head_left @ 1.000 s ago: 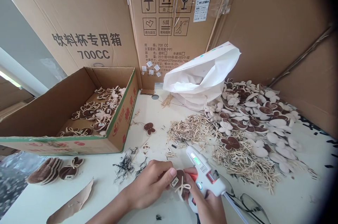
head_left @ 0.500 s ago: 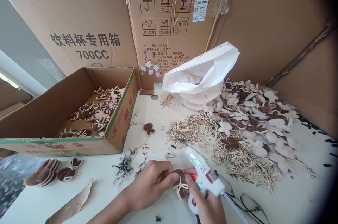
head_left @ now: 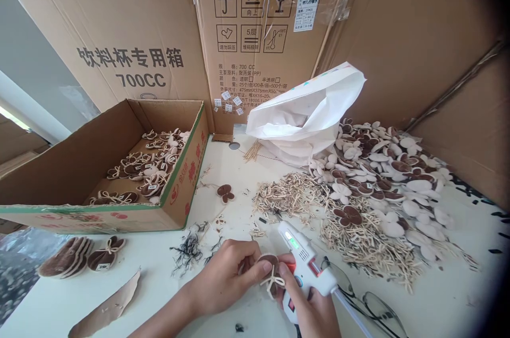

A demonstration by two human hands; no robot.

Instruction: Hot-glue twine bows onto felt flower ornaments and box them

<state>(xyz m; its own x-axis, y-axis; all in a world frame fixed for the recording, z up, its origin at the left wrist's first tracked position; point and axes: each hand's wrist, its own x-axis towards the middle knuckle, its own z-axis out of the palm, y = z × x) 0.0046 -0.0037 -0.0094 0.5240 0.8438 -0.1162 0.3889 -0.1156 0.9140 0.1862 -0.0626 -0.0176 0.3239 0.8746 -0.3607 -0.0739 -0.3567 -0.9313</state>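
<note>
Between my hands is a small brown felt piece [head_left: 272,285] with a pale edge and a cream bow on it. My left hand [head_left: 229,277] pinches its left side between thumb and fingers. My right hand [head_left: 311,303] touches the piece's right edge with thumb and fingertip while wrapped round a white glue gun [head_left: 305,253], whose green light shows and whose nozzle points up and away. Further back lies a loose brown felt piece [head_left: 225,193]. To the right are a pile of cream bows [head_left: 366,242] and a heap of brown and white felt pieces [head_left: 398,168].
An open cardboard box [head_left: 175,189] with finished-looking bowed pieces stands at the left. Stacked brown pieces [head_left: 66,258], a cardboard scrap [head_left: 105,309] and black threads [head_left: 187,250] lie nearer. A white bag [head_left: 298,131] stands behind; glasses [head_left: 374,306] lie right.
The glue gun in my right hand has tilted very slightly left. Both hands keep their hold on the felt piece, and the camera view has shifted a little.
</note>
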